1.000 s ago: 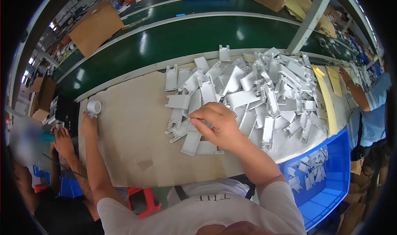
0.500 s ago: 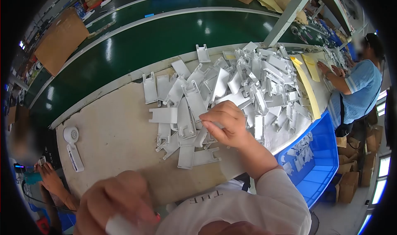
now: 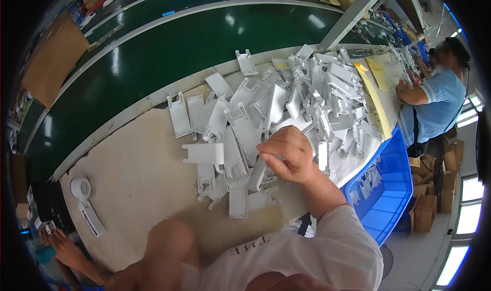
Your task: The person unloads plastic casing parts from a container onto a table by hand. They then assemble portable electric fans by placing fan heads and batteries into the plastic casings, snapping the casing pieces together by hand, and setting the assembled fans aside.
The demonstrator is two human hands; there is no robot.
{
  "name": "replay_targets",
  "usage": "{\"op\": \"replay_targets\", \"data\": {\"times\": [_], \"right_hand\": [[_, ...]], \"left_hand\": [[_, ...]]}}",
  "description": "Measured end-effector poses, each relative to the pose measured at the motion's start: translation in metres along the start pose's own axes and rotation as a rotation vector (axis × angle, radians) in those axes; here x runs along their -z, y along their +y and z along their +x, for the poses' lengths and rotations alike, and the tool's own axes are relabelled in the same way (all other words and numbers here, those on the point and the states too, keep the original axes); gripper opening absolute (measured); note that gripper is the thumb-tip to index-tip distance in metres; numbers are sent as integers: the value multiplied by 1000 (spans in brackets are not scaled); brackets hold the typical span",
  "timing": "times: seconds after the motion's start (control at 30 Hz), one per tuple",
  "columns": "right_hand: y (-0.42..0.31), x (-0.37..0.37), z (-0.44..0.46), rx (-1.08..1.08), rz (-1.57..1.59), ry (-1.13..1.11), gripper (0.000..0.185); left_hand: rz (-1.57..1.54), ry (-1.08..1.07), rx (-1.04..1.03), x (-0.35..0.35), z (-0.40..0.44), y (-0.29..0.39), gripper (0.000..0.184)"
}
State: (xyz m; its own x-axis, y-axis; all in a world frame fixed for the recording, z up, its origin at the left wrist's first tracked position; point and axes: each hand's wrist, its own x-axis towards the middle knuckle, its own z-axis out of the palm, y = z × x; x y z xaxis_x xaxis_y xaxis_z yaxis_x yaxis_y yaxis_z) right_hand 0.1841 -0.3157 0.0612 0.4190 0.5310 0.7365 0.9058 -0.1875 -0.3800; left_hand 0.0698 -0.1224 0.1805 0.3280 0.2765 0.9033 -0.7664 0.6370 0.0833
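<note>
My right hand (image 3: pixel 288 155) is over the near side of a large heap of white plastic parts (image 3: pixel 245 130), its thumb and forefinger pinched together. Whatever is between the fingertips is hidden or too small to tell. One white part (image 3: pixel 258 174) lies tilted just below the fingertips. On the left side of the table lies a white shower-head-shaped piece (image 3: pixel 81 188) with a flat handle, untouched. My left arm is bent at the bottom edge, and my left hand is out of view.
A blue bin (image 3: pixel 391 201) holding white parts stands at the table's right edge. Yellow strips (image 3: pixel 376 104) lie beyond the heap. A green conveyor (image 3: pixel 169 60) runs behind the table (image 3: pixel 130 163). A co-worker in blue (image 3: pixel 440 104) is at the right; another person's hand (image 3: pixel 64 247) is at the lower left.
My left hand has let go of the white shower-head-shaped piece and moved down out of view. My right hand stays pinched over the heap. The view has shifted to the right.
</note>
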Motion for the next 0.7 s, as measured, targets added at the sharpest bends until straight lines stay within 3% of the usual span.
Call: {"op": "replay_targets", "data": {"times": [0.13, 0.2, 0.23, 0.3, 0.33, 0.37, 0.43, 0.7], "right_hand": [[2, -1, -2, 22, -5, -32, 18], [-2, 5, -1, 57, -31, -32, 19], [-3, 7, 1, 91, -46, -24, 19], [-4, 12, 4, 96, -43, 5, 19], [-4, 14, 4, 87, -15, 17, 19], [-4, 15, 3, 76, 16, 23, 19], [-3, 18, 3, 75, 26, 14, 19], [-11, 23, 3, 129, 67, 74, 19]], "left_hand": [[112, 77, -52, 2, -3, -5, 31], [67, 40, 158, 4, 0, 5, 24], [52, 23, 148, -4, 1, 5, 24], [156, 282, 373, -20, 3, 3, 20], [144, 301, 449, -20, 6, 2, 15], [130, 301, 444, -11, 6, -1, 15], [-31, 21, 581, 9, 6, -5, 9], [-102, 152, 709, -3, -1, -9, 6]]}}
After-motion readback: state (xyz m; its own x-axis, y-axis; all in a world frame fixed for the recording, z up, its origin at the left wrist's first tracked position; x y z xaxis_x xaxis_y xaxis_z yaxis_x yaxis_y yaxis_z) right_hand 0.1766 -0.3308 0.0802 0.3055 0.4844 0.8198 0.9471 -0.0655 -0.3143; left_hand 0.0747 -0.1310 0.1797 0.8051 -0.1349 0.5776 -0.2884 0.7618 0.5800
